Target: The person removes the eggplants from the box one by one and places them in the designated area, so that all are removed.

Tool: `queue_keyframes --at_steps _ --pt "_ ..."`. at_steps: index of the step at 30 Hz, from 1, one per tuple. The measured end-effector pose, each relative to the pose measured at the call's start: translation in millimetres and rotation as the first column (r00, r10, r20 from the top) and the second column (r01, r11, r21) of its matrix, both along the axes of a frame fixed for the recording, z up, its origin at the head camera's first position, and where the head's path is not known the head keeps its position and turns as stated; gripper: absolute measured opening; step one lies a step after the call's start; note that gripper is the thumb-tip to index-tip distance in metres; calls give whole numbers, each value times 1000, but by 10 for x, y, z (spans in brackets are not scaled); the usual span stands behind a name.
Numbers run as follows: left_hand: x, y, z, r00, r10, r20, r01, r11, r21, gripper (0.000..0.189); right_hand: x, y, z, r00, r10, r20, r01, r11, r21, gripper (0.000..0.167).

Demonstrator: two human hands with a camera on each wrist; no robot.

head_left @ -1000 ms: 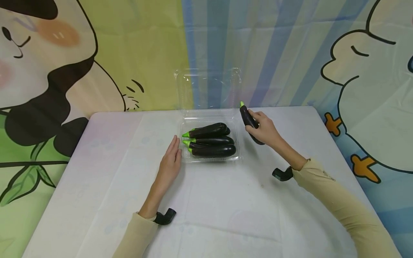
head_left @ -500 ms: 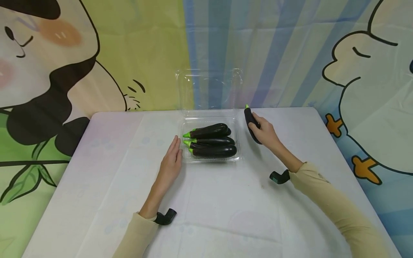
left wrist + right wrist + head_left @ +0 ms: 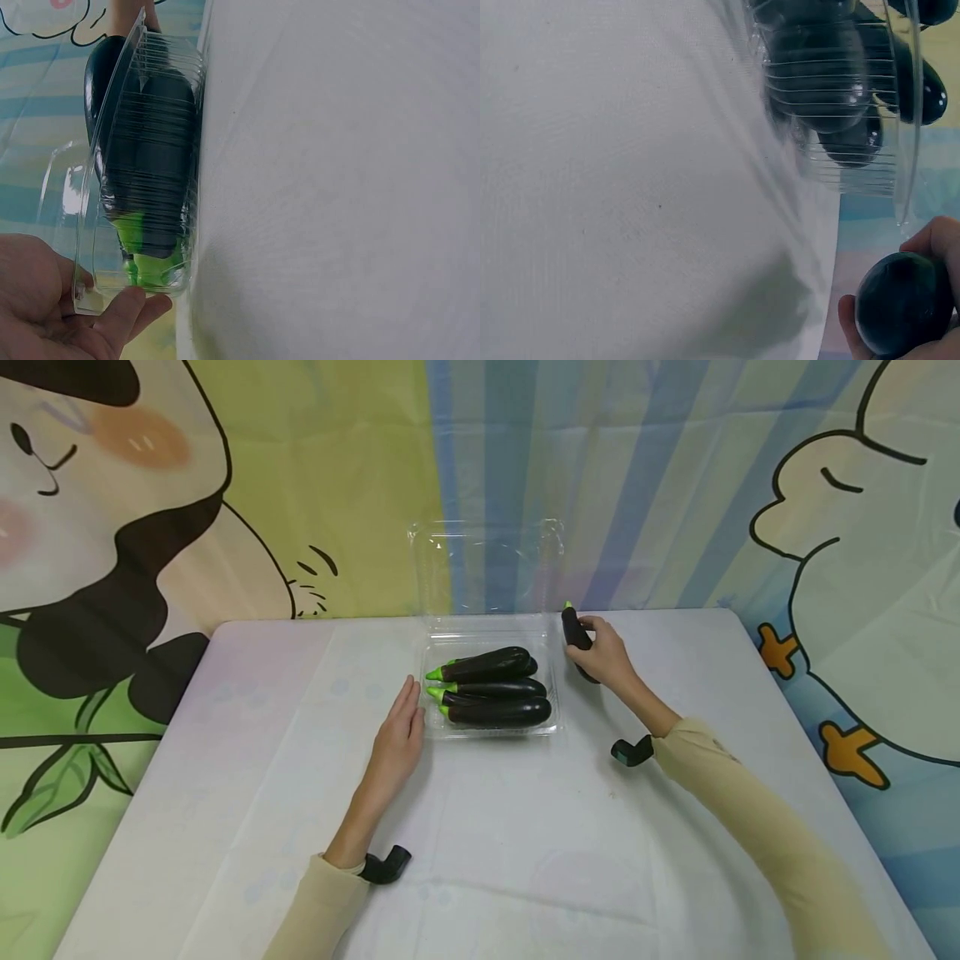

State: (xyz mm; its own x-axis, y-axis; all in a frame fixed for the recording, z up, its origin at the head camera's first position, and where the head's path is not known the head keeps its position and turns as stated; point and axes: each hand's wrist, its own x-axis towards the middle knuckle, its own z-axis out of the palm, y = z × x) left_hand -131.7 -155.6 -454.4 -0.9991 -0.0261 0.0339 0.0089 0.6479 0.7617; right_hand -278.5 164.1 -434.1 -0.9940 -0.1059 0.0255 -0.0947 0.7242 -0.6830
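Observation:
Several dark eggplants (image 3: 501, 711) with bright green stem ends lie heaped in a clear plastic clamshell box (image 3: 552, 729), stems toward the left. My left hand (image 3: 396, 735) lies along the box's left side, fingers straight and touching its wall; the left wrist view shows the fingertips (image 3: 124, 307) at the wall and rim. To the right of the box, my right hand (image 3: 607, 656) grips one more eggplant (image 3: 576, 631), its green tip pointing away from me. Its rounded dark end (image 3: 900, 307) shows between thumb and fingers in the right wrist view, held above the table.
The box's transparent lid (image 3: 487, 568) stands raised at the back, against the printed backdrop (image 3: 360, 485). A white cloth covers the table (image 3: 517, 860), whose far edge runs just behind the box. Each wrist carries a black camera mount (image 3: 385, 865).
My right hand has shifted slightly left and away from me with its eggplant, whose tilt has changed a little. The left hand and the box keep their places.

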Motion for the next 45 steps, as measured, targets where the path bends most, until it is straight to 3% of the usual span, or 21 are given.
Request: queue_keyframes --at_steps 17,24,45 --pt "-2 -5 4 1000 -6 7 6 1000 7 51 -88 -112 -157 999 -42 32 43 998 -39 61" --pt "-5 -8 4 1000 -5 -7 5 1000 -1 51 -119 -147 -233 999 -32 5 33 999 -41 61" --pt "1 -10 -4 1000 -4 -4 4 1000 2 51 -110 -126 -311 996 44 81 -43 999 -12 62"
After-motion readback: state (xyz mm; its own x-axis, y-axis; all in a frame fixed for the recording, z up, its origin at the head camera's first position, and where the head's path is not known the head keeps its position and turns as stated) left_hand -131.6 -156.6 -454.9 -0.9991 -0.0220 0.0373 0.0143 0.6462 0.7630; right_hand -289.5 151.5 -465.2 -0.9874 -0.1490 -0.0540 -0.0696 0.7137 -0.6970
